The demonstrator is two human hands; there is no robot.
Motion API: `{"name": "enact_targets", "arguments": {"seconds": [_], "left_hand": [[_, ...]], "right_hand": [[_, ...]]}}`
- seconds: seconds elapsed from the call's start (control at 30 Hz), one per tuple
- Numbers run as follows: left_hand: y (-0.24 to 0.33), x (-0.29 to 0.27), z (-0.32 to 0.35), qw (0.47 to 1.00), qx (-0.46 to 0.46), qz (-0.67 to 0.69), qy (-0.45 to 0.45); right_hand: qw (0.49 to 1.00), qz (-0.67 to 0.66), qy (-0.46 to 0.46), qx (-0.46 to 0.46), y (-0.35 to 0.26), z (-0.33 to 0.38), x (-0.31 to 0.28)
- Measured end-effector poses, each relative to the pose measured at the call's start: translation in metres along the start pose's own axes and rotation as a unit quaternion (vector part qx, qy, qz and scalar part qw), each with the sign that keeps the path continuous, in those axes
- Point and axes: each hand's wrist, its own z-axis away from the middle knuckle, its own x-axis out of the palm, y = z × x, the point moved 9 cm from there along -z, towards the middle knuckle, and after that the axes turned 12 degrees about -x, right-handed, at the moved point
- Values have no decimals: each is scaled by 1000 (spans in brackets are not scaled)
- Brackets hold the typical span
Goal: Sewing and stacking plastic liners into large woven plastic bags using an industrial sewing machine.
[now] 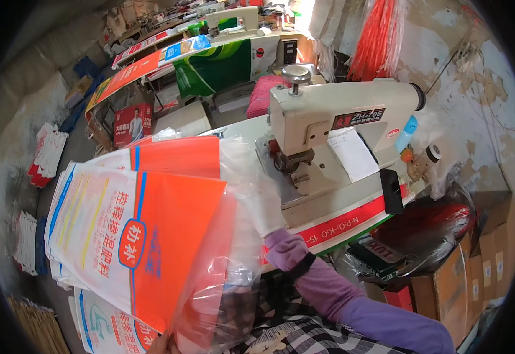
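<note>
A printed orange-and-white woven sack (175,236) lies on top of a stack of similar sacks, left of the sewing machine. At the lower edge, my left hand (164,343) is only partly visible and pinches the sack's near corner. A clear plastic liner (210,295) hangs out of the sack's right side. My right hand (264,209), in a white glove, reaches forward along the liner beside the machine bed. Its fingers blur into the pale plastic, so their grip cannot be made out. The cream sewing machine (334,106) stands just beyond, its needle area apart from the sack.
On the machine table lie a white paper pad (353,154) and a black phone (391,192) at the edge. Cardboard boxes (452,283) and plastic-wrapped goods stand at lower right. Red strands (375,41) hang by the wall. Another sewing machine (234,20) is farther back.
</note>
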Motion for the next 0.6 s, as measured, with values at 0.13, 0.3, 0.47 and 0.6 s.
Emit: {"name": "enact_targets", "arguments": {"seconds": [0.13, 0.3, 0.47, 0.6], "left_hand": [[-10, -5, 4, 994, 86, 16, 62], [-48, 14, -4, 996, -16, 64, 60], [-97, 24, 26, 988, -10, -122, -90], [-117, 30, 37, 967, -77, -144, -195]], "right_hand": [[972, -37, 231, 25, -41, 5, -51], [957, 2, -171, -236, -51, 12, 13], [939, 77, -265, -205, -40, -16, 23], [853, 44, -150, -498, -114, -21, 15]]}}
